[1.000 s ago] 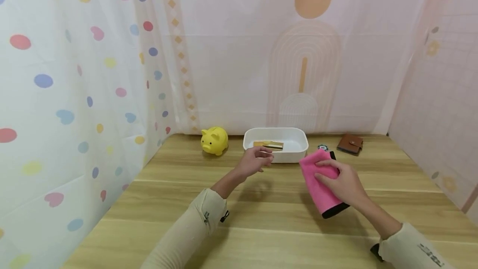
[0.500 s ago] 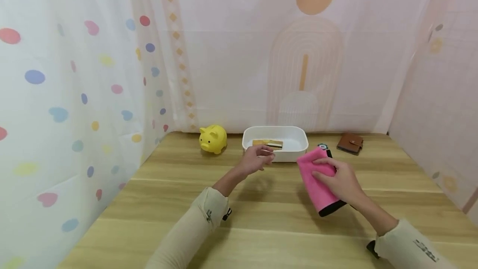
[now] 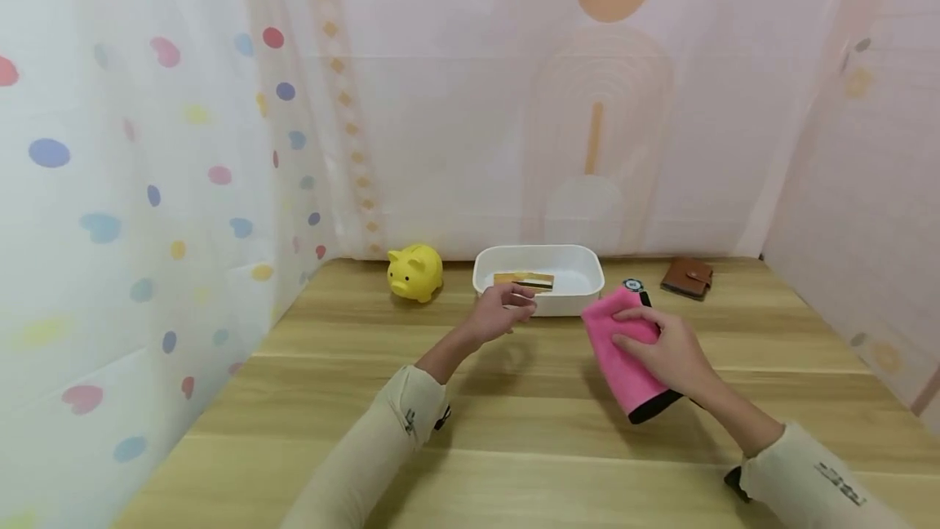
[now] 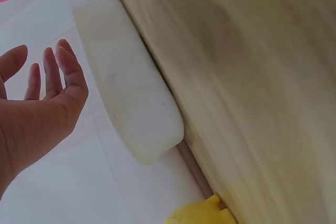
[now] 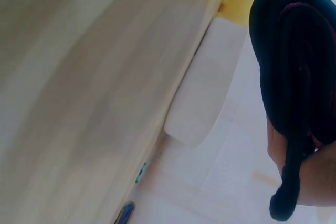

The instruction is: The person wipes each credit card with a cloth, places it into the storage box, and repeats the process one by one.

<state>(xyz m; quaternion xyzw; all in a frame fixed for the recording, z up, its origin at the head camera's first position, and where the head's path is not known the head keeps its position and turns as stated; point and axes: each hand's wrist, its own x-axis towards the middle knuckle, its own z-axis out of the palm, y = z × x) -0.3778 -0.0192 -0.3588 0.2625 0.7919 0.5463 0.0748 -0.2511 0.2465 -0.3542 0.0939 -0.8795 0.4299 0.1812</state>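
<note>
My right hand (image 3: pixel 679 359) grips a folded pink cloth (image 3: pixel 620 370) with black edging, held above the table between thumb and fingers. In the right wrist view the cloth's black edge (image 5: pixel 281 72) appears as rolled layers and hides most of that hand. My left hand (image 3: pixel 503 313) hovers in front of the white tray (image 3: pixel 569 306), fingers loosely bent and holding nothing. The left wrist view shows the same hand (image 4: pixel 52 95) with thumb and fingers apart, beside the tray's outer wall (image 4: pixel 128 85).
Gold-coloured cards (image 3: pixel 525 280) lie inside the tray. A yellow piggy bank (image 3: pixel 415 272) stands to its left. To the right are a poker chip (image 3: pixel 633 286), just behind the cloth, and a brown snap wallet (image 3: pixel 688 278). Patterned curtains (image 3: pixel 441 104) close off the back and sides of the wooden table (image 3: pixel 543 480).
The head view has shifted slightly. The right hand and cloth have moved a touch left, showing more of the poker chip; the left hand keeps nearly the same pose.
</note>
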